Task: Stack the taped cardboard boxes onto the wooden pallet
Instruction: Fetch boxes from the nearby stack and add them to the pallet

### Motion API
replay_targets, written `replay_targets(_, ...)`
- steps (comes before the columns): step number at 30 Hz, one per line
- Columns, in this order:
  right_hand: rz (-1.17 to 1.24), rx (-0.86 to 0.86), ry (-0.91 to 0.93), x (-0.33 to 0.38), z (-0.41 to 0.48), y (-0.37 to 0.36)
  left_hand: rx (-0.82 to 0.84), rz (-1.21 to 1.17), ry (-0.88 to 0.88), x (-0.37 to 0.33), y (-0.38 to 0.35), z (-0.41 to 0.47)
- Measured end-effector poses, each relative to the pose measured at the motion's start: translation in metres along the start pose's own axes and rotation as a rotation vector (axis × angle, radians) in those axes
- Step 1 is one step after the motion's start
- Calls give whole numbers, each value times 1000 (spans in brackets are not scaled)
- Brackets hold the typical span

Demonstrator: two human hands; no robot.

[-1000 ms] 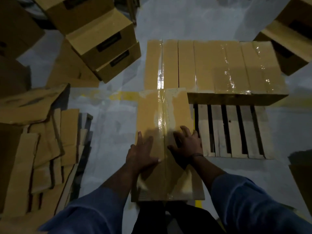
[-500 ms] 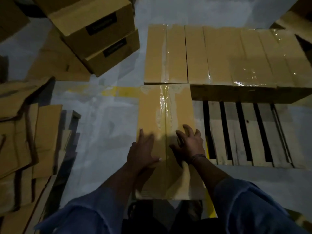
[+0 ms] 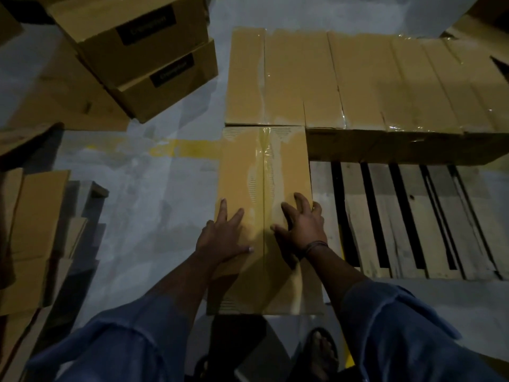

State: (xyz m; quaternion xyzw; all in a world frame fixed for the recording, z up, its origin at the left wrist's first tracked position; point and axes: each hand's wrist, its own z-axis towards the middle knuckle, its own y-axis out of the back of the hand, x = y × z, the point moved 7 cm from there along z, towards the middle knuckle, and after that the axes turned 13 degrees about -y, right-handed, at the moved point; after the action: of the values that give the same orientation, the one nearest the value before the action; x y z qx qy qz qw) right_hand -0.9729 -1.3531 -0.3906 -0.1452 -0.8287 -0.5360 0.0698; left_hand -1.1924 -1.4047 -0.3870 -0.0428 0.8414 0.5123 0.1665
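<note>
A long taped cardboard box (image 3: 264,172) lies at the left end of the wooden pallet (image 3: 413,216), its far end butted against a row of taped boxes (image 3: 358,84) across the pallet's back. My left hand (image 3: 224,238) lies flat on the box's top left, fingers spread. My right hand (image 3: 301,227) presses on the top right, fingers reaching the right edge. Neither hand grips anything. The near end of the box overhangs toward my feet.
Two labelled cartons (image 3: 143,59) are stacked at the upper left on the grey floor. Flattened cardboard (image 3: 35,230) is piled at the left. Bare pallet slats lie to the right of the box. My sandalled foot (image 3: 322,354) stands just below the box.
The box has slid forward until its far end meets the back row; both hands stayed flat on its top. The camera has leaned in closer.
</note>
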Motion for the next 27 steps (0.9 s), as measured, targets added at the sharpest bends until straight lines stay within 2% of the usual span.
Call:
replay_targets(7, -58, 83, -7, -3, 0, -14, -21, 4, -23, -3, -8, 0)
replay_targets(15, -318, 230, 135, -24, -103, -44, 177, 153, -154, -45, -50, -68)
replay_targets(20, -392, 245, 233, -49, -152, -69, 275, 184, -183, -63, -69, -91)
replay_targets(27, -405, 258, 284, -44, -145, -68, 260, 291, -175, -60, -64, -88)
